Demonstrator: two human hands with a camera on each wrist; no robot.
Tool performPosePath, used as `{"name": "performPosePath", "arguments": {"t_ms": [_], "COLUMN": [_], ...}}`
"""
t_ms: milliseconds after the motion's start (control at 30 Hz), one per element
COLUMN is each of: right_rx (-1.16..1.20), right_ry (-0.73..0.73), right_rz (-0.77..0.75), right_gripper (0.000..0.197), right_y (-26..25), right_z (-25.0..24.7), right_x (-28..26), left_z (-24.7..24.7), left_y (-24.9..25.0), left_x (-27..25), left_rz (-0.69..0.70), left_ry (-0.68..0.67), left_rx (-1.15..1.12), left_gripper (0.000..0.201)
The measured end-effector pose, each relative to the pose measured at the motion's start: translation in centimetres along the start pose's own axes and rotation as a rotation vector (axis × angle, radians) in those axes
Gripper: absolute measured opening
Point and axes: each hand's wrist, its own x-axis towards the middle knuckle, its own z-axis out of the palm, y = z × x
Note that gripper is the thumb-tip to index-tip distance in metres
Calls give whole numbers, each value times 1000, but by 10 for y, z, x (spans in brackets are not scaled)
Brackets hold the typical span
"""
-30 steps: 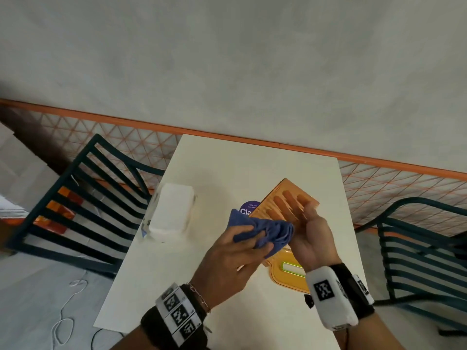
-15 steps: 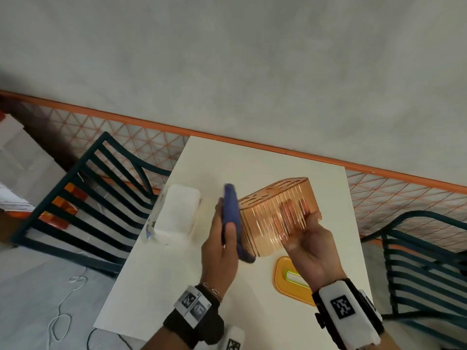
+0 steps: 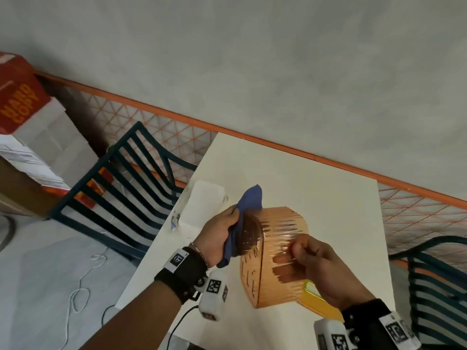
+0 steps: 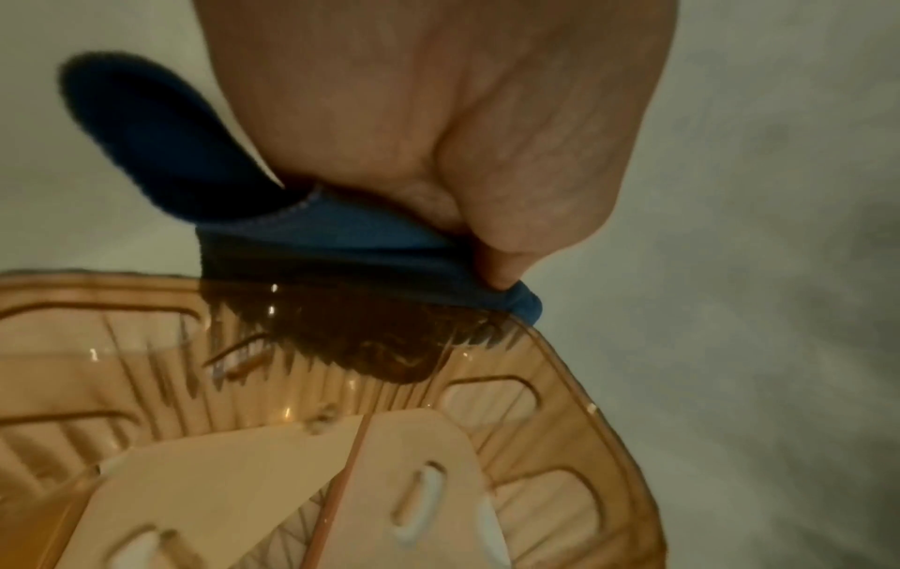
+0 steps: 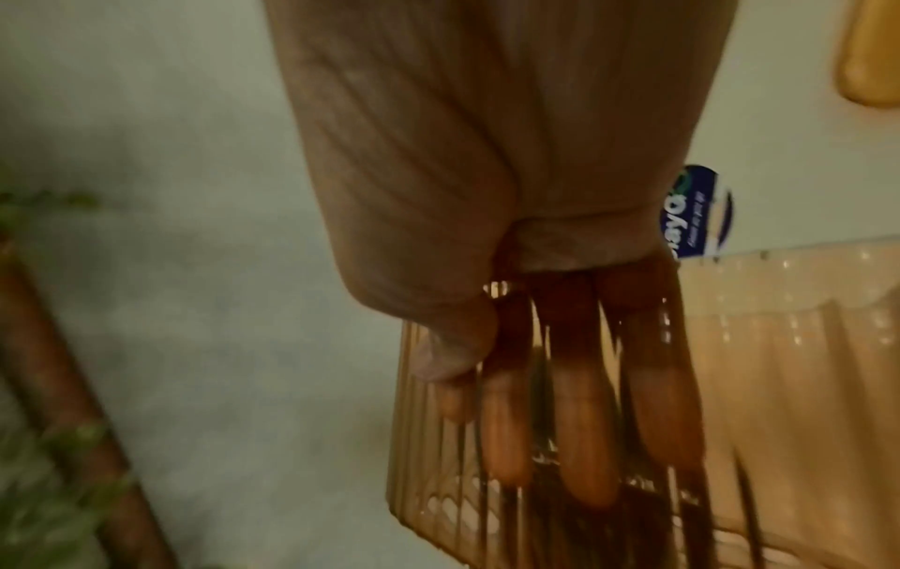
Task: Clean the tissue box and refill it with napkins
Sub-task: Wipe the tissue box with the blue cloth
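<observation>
A translucent orange ribbed tissue box is held up above the white table, open side turned left. My right hand grips its near wall, thumb outside and fingers inside, seen through the plastic. My left hand grips a blue cloth and pushes it into the box's open side; in the left wrist view the cloth runs under the thumb and over the rim of the box. A white napkin pack lies on the table's left edge. The orange lid lies flat under the box.
Dark slatted chairs stand left and right of the table. Cardboard boxes are stacked at far left, and a white cord lies on the floor. A blue round label lies on the table beyond the box.
The box has been tipped so its open side faces left. My left hand has moved the cloth from the box's outer end into its opening. The head view has swung left.
</observation>
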Motion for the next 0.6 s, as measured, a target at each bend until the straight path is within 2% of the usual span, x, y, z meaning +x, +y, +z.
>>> {"name": "performPosePath", "arguments": {"t_ms": [133, 267, 400, 467, 533, 567, 600], "right_rx": [-289, -722, -1062, -1168, -1232, -1266, -1308], "right_ry": [-66, -107, -132, -122, -118, -116, -111], "right_rz": [34, -1, -67, -68, -69, -68, -69], "right_gripper": [24, 13, 23, 16, 16, 18, 19], "right_y": [6, 27, 54, 65, 75, 79, 81], "right_z": [9, 20, 33, 41, 49, 52, 56], "right_x": [9, 25, 43, 51, 58, 60, 62], "left_z": [-29, -72, -128, -153, -162, -161, -154], "left_y": [-4, -14, -37, -49, -53, -52, -48], "left_x": [-11, -38, -60, -60, -56, -51, -48], "left_rz": [39, 79, 81, 22, -49, -61, -12], "left_ry": [83, 236, 414, 397, 393, 445, 493], "left_rx": [16, 116, 659, 820, 1125, 1243, 1275], "left_gripper": [41, 25, 19, 28, 40, 47, 54]}}
